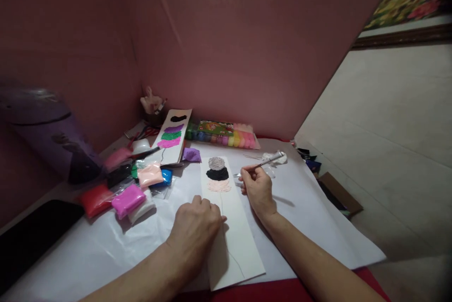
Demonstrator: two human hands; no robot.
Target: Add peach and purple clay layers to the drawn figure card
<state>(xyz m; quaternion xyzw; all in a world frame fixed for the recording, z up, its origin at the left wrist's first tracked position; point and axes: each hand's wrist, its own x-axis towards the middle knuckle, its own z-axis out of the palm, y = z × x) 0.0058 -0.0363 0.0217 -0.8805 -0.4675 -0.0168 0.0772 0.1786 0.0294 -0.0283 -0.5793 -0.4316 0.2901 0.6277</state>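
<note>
Hands: two. Left hand (197,219) lies knuckles-up on the drawing strip, fingers curled under; cannot tell whether it pinches anything. Right hand (259,191) pinches a metal fork between thumb and fingers.

Objects, largest first:
- White sheet (310,231), 1, covering the table.
- Purple container (45,137), 1, at far left, printed with a figure.
- Black flat object (42,233), 1, at the left edge.
- White drawing strip (236,240), 1, flat on the sheet, under the left hand. Long axis runs away from the person, far end leaning left. Textured patches: 3, at the far end; grey (216,164) farthest, then black (217,174), then peach (219,185). One thin drawn line runs from the patches toward the near end.
- Second card (173,153), 1, beyond and to the left; black, purple, green and magenta patches distinct.
- Clear pack of coloured clay (226,138), 1, long axis crosswise, near the wall.
- Clay packets (129,199), at least 9, mostly heaped at left; a purple one lies just beside the second card.
- Metal fork (271,159), 1, ribbed handle pointing up-right and away, tines aimed left at the strip's right edge; contact unclear.
- Crumpled white tissue (277,157), 1, behind the handle.
</note>
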